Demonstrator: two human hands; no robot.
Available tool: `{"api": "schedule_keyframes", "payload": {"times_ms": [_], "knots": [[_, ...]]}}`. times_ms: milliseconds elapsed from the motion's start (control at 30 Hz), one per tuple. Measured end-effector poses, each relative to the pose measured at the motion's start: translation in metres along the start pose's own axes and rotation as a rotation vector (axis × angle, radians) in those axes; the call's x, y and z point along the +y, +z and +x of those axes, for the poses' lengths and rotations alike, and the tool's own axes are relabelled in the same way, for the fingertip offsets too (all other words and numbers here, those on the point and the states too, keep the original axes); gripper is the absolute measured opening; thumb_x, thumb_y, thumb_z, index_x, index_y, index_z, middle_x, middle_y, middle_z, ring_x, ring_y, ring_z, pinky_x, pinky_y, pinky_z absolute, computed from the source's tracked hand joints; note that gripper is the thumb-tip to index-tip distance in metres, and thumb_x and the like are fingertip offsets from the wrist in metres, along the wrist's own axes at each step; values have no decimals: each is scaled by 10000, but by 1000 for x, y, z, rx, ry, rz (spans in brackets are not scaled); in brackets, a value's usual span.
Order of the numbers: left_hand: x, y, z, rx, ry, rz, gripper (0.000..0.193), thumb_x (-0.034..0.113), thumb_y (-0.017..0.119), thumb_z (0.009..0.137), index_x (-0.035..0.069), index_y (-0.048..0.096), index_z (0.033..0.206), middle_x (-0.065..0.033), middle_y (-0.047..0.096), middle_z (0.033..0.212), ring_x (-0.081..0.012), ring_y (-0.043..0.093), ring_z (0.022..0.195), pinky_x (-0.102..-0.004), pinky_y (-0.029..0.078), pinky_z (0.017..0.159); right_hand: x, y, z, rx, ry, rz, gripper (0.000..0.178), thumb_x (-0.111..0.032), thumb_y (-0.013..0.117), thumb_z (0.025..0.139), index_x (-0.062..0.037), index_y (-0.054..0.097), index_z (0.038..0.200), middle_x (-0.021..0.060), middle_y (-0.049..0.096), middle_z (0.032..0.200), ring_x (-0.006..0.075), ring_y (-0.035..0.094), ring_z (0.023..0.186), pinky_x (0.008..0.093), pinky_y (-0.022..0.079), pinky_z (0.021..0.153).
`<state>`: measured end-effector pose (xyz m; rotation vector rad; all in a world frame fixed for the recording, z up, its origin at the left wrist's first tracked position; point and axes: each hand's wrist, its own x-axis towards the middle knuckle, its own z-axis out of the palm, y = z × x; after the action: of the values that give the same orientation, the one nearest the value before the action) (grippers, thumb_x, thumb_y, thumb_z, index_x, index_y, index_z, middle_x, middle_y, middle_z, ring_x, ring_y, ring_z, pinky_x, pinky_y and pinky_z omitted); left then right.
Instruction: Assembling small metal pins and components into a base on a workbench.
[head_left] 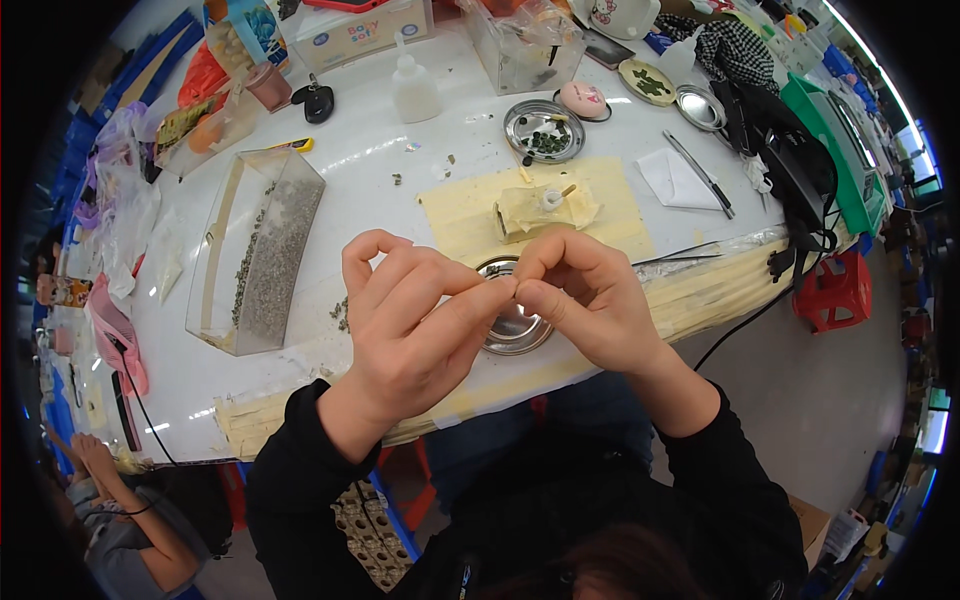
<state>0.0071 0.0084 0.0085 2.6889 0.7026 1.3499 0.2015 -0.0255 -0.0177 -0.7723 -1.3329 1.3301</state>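
My left hand (410,330) and my right hand (595,305) meet at the fingertips above the table's near edge. Both are pinched closed on something too small to make out. Beneath them is a round shiny metal dish (518,338), partly covered by my fingers. Just beyond, a block wrapped in yellowish tape (517,217) carries a small white cup (551,200) with a thin stick in it. A second metal dish (513,128) farther back holds small dark green pieces (545,143).
To the left stands a clear box (215,270) with many tiny grey parts. A white squeeze bottle (414,90) and a car key (317,103) are at the back. Tweezers (697,170) lie on white paper at right. A red stool (835,292) and another person's hands (95,460) are off the table.
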Motion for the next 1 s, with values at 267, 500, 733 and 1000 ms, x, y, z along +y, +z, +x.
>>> {"api": "schedule_keyframes", "payload": {"times_ms": [267, 500, 733, 1000], "knots": [[-2, 4, -1, 14, -29, 14, 239, 9, 791, 657, 78, 702, 868, 12, 584, 715, -162, 511, 635, -336, 330, 702, 4, 4, 5, 128, -429, -591, 75, -55, 680, 875, -15, 619, 889, 55, 612, 804, 127, 571, 665, 251, 464, 588], [-3, 6, -3, 28, -59, -64, 263, 22, 782, 640, 94, 702, 880, 22, 575, 733, -156, 529, 655, -335, 340, 717, 4, 2, -1, 74, -153, -289, 61, -61, 595, 934, -2, 604, 919, 30, 601, 804, 80, 557, 698, 231, 455, 607], [-4, 8, -5, 32, -70, -128, 240, 35, 779, 650, 105, 702, 866, 29, 567, 745, -152, 540, 672, -336, 345, 725, -5, 0, -1, -84, 110, -40, 129, -98, 503, 1000, 17, 562, 1004, 20, 600, 873, 57, 578, 784, 208, 473, 706], [-2, 7, -3, 31, -82, -84, 218, 46, 782, 661, 101, 697, 854, 24, 568, 743, -154, 541, 672, -340, 345, 734, 1, 1, -2, 28, 0, -144, 114, -108, 559, 974, 4, 580, 975, 5, 603, 822, 32, 551, 714, 190, 453, 639]]}}
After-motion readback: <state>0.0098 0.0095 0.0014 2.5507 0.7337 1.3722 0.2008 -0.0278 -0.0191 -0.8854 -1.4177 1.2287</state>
